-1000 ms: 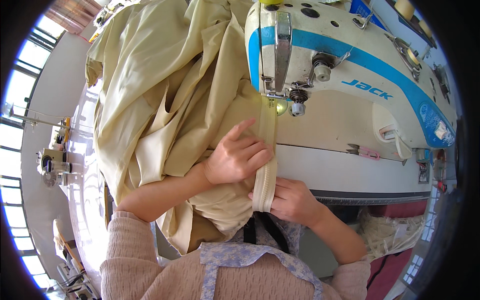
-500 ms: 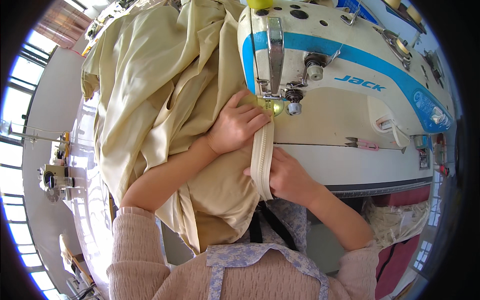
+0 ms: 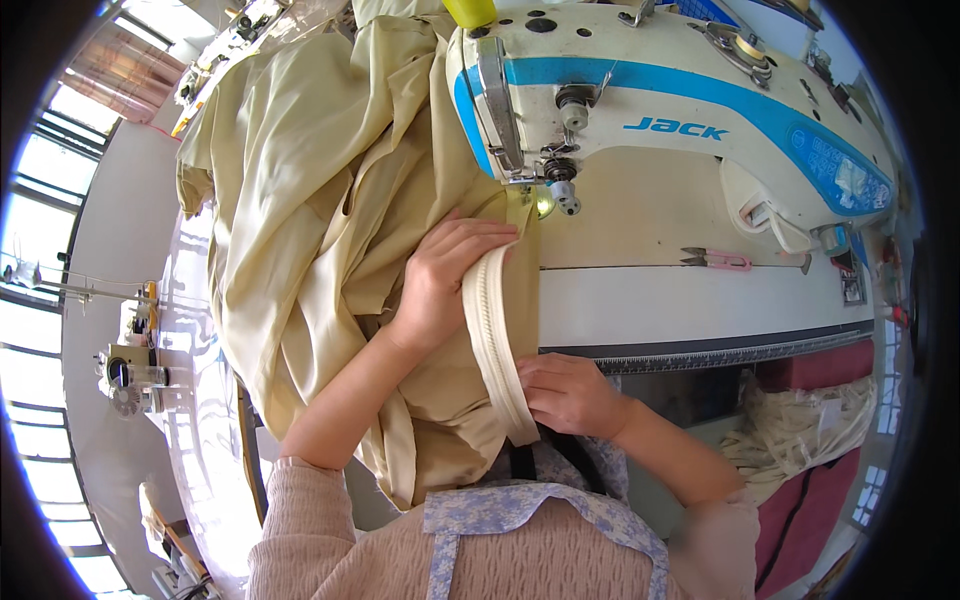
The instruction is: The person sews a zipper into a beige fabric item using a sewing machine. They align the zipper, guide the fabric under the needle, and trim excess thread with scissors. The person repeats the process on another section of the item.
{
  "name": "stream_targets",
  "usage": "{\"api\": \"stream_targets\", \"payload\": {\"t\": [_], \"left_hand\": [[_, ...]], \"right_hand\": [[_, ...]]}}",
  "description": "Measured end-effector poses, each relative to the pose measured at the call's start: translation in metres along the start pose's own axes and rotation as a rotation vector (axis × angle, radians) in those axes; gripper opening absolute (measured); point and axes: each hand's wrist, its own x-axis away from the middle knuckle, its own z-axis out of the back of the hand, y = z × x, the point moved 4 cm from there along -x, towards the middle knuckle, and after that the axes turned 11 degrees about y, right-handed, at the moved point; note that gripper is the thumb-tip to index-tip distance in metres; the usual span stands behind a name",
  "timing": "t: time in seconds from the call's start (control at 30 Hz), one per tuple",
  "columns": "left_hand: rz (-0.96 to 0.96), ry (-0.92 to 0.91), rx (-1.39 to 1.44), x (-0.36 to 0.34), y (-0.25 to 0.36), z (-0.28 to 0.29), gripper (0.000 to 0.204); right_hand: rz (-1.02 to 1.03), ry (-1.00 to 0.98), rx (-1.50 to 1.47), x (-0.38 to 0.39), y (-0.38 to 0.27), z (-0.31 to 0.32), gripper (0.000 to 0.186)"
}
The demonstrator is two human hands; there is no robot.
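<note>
A cream zipper with a visible row of teeth curves downward from the sewing area, along the edge of a shiny beige-gold cloth. My left hand lies over the cloth with its fingers bent across the zipper's upper end, closed on it. Lower down, my right hand pinches the zipper's edge near the table's front edge. The white and blue sewing machine stands beyond, its needle area just past my left fingertips. Whether the presser foot is up or down is hidden.
Pink-handled thread snips lie on the machine bed right of the cloth. A ruler strip runs along the table's front edge. A clear plastic bag sits at the lower right. Bunched cloth covers the table's left side.
Both hands have come nearer to me, and the zipper now curves further left of the needle area. The view has shifted, so the machine appears further left and higher.
</note>
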Motion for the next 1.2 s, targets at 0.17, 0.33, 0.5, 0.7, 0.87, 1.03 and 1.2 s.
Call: {"api": "stream_targets", "payload": {"t": [0.17,0.33,0.5,0.7,0.87,1.03,1.2], "left_hand": [[-0.403,-0.127,-0.193,0.006,0.021,-0.016,0.039],[-0.413,-0.108,-0.235,0.012,0.010,-0.020,0.034],[-0.439,-0.082,-0.248,0.015,0.006,-0.024,0.029],[-0.449,-0.059,-0.215,0.009,-0.007,-0.027,0.024],[-0.463,-0.040,-0.141,-0.006,-0.032,-0.033,0.030],[-0.498,0.015,-0.062,-0.023,-0.059,-0.041,0.035],[-0.327,-0.127,0.051,-0.021,-0.055,-0.027,0.037]], "right_hand": [[-0.113,-0.073,-0.115,-0.001,0.008,0.006,0.031],[-0.100,-0.068,-0.105,-0.004,0.008,0.006,0.028],[-0.048,-0.041,-0.100,-0.006,0.006,0.007,0.026],[-0.070,-0.067,-0.046,-0.017,0.009,0.008,0.027],[-0.159,-0.121,0.004,-0.037,0.028,0.014,0.032],[-0.207,-0.023,-0.025,-0.059,0.045,0.016,0.028],[-0.136,-0.276,0.042,-0.056,0.030,0.007,0.033]]}}
